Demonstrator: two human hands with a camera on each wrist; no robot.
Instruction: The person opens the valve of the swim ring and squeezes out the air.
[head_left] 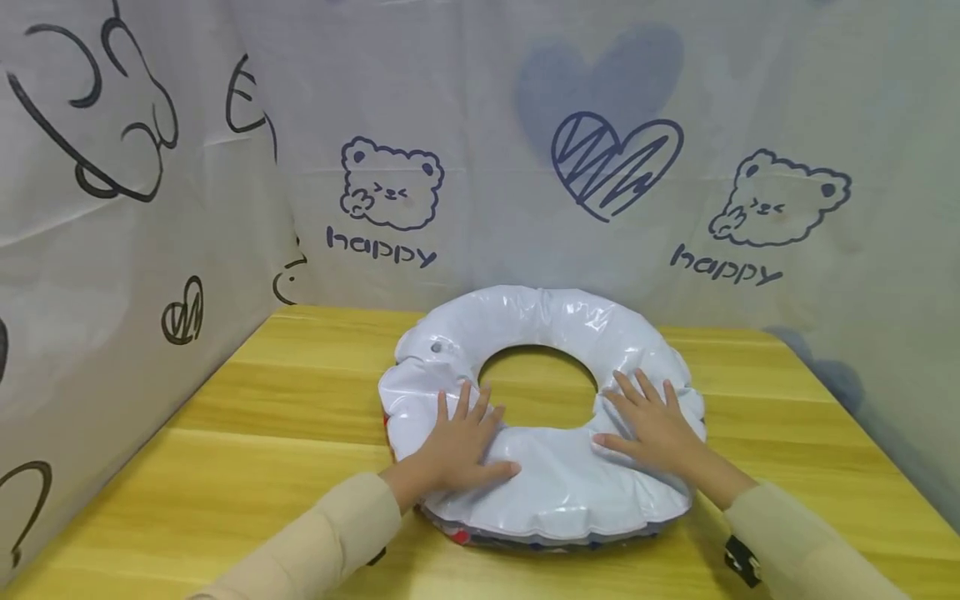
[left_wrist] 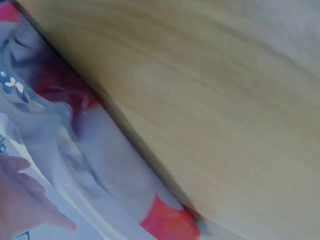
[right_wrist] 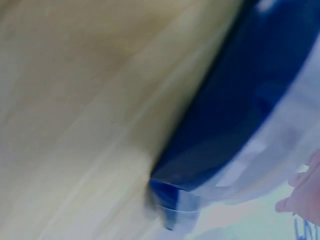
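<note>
A white inflatable swim ring (head_left: 555,492) lies flat on the wooden table, its glossy top puckered along the seams. My left hand (head_left: 461,446) rests on its left side with fingers spread. On the right side my right hand (head_left: 656,429) presses down, its fingers also spread and straight. A small round valve (head_left: 437,347) shows at the upper left of the ring. In the left wrist view the ring's side (left_wrist: 115,150) carries red patches, and the fingers (left_wrist: 30,200) appear at the lower left. Dark blue colours the side (right_wrist: 225,110) in the right wrist view.
The yellow wood-grain table (head_left: 300,375) extends around the ring. Behind it hangs a pale cloth (head_left: 495,217) printed with bears, hearts and "happy"; another stretch of cloth (head_left: 112,275) stands at the left. Dark wrist devices (head_left: 742,560) show beneath the sleeves.
</note>
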